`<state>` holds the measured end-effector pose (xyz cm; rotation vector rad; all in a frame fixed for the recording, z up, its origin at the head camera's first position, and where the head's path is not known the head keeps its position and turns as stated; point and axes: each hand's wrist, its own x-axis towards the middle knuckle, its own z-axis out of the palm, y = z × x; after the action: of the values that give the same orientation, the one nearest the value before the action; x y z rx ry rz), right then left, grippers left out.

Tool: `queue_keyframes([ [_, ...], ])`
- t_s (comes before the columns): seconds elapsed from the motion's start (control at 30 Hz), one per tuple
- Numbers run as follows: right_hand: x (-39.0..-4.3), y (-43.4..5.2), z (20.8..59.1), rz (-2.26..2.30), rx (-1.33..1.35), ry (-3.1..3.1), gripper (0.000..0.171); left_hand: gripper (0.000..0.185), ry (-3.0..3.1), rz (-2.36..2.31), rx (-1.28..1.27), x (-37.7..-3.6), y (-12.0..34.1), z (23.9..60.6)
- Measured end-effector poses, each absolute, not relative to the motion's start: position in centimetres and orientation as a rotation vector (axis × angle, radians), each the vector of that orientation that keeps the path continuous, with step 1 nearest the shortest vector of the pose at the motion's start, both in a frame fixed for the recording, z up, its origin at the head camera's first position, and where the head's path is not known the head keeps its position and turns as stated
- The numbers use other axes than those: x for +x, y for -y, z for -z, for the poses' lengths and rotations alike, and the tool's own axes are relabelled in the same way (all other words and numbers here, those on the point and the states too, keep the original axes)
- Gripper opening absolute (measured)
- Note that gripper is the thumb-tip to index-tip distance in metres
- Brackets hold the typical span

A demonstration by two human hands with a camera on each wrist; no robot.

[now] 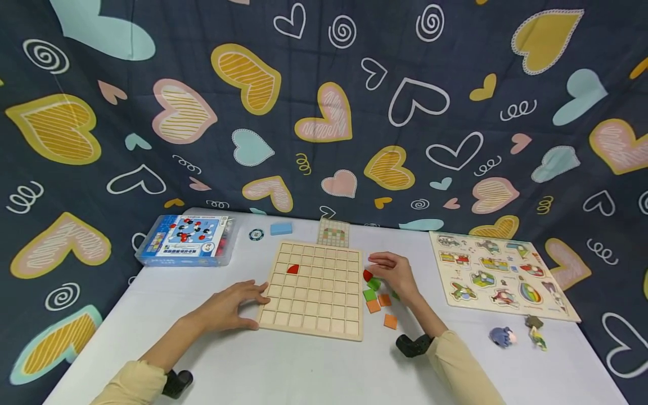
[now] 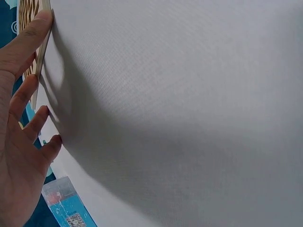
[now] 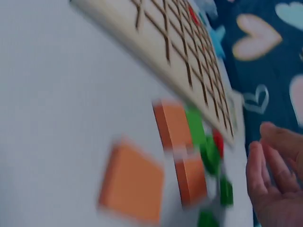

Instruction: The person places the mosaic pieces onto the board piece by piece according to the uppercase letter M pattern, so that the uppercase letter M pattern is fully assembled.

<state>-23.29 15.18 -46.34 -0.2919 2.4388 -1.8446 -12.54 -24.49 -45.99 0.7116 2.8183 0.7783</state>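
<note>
A wooden grid board (image 1: pixel 318 335) lies mid-table, with a red quarter-round piece (image 1: pixel 293 269) in one of its upper-left squares. My left hand (image 1: pixel 230 308) rests its thumb and fingers against the board's left edge; the left wrist view shows the thumb (image 2: pixel 39 26) on the rim. Off the right edge, my right hand (image 1: pixel 399 275) hovers over loose pieces, fingers loosely bent, nothing visible between them. Under it lie a red piece (image 1: pixel 367 276) and a green piece (image 1: pixel 374 284), partly covered. Several orange squares (image 1: pixel 390 321) lie nearer me, blurred in the right wrist view.
A small patterned card (image 1: pixel 334 226) touches the board's far side. Behind to the left are a blue-labelled plastic box (image 1: pixel 187 239), a round chip (image 1: pixel 256 234) and a blue block (image 1: pixel 280 228). A picture puzzle (image 1: pixel 498 275) and small figurines (image 1: pixel 502 337) lie at right.
</note>
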Motion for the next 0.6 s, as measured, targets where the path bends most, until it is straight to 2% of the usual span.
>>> queue_keyframes([
  [0.27, -24.6, -20.2, 46.9, 1.486, -0.402, -2.618, 0.037, 0.052, -2.815, -0.746, 0.689, -12.8, 24.4, 45.9],
  [0.43, -24.9, -21.1, 47.5, 1.408, -0.394, -2.617, 0.039, 0.052, -2.819, -0.735, 0.668, -12.8, 24.4, 45.8],
  [0.6, -25.1, -21.3, 48.2, 1.445, -0.426, -2.632, 0.031, 0.052, -2.825, -0.736, 0.694, -12.8, 24.5, 46.0],
])
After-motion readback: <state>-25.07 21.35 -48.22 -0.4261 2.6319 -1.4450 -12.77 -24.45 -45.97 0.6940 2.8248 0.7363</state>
